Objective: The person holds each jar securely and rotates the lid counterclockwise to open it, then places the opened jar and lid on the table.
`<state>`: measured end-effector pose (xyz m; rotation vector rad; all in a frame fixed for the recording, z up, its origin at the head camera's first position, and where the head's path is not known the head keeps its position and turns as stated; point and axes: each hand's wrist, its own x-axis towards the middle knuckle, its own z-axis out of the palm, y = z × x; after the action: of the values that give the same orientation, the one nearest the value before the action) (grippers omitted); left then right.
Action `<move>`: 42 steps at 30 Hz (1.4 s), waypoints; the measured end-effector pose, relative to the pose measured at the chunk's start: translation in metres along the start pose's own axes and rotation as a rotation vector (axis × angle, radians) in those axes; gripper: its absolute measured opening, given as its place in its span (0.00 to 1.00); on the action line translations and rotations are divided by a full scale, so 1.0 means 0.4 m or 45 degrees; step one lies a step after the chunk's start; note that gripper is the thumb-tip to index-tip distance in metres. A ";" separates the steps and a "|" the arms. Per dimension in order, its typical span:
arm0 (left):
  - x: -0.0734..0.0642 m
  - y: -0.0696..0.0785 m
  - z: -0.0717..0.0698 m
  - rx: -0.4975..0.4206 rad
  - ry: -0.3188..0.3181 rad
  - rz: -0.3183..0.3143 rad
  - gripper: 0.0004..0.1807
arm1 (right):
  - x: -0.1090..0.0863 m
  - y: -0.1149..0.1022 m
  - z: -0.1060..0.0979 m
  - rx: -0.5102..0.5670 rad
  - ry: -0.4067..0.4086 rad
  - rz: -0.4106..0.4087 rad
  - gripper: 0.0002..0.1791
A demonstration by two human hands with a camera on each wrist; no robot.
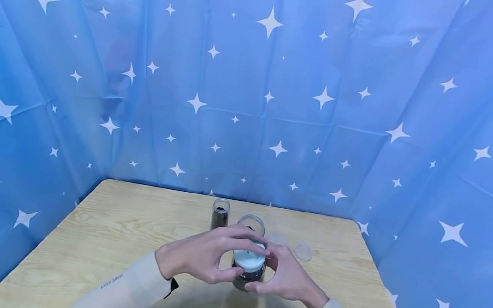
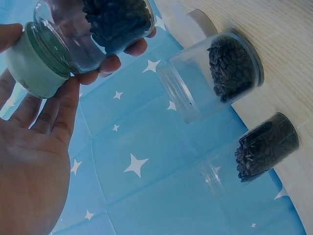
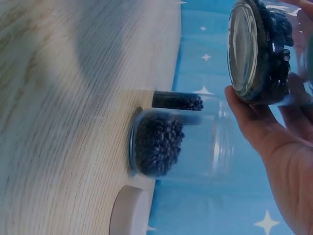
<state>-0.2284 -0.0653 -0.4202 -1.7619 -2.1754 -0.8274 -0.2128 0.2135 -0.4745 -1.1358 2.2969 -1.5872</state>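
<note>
A glass jar (image 3: 271,58) partly filled with dark beans is held up above the table, its round base showing in the right wrist view. On its mouth sits a pale green lid (image 1: 249,260). My left hand (image 1: 209,252) grips this lid, thumb on the near side and fingers over the far side. Lower down, my right hand (image 1: 286,275) holds the glass body between thumb and fingers. Behind them stands a wider lidless jar (image 2: 215,73) with dark beans in the bottom. To its left is a narrow lidless jar (image 1: 220,218), also with dark beans.
A white lid (image 3: 129,210) lies on the table beside the wider jar. Farther right is a clear round lid (image 1: 303,252). The wooden table (image 1: 134,227) ends at a blue curtain (image 1: 244,75) with white stars, which also hangs along both sides.
</note>
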 end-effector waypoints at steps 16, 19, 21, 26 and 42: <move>0.010 0.003 -0.006 0.023 0.041 0.000 0.32 | 0.008 -0.007 -0.009 0.014 0.022 0.020 0.38; 0.011 0.004 -0.003 0.044 0.064 -0.007 0.30 | 0.009 -0.002 -0.008 0.020 0.033 -0.005 0.37; 0.011 0.004 0.000 0.060 0.088 -0.025 0.29 | 0.009 0.001 -0.007 0.025 0.041 -0.006 0.37; 0.012 0.010 0.016 0.063 0.168 -0.105 0.29 | 0.009 0.003 -0.001 0.027 0.083 0.021 0.39; 0.036 0.044 0.062 0.211 0.467 -0.384 0.26 | 0.014 -0.010 0.024 -0.003 0.241 0.099 0.36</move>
<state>-0.2111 -0.0378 -0.4281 -1.1174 -2.2056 -0.9190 -0.2100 0.2018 -0.4737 -0.9202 2.4257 -1.7308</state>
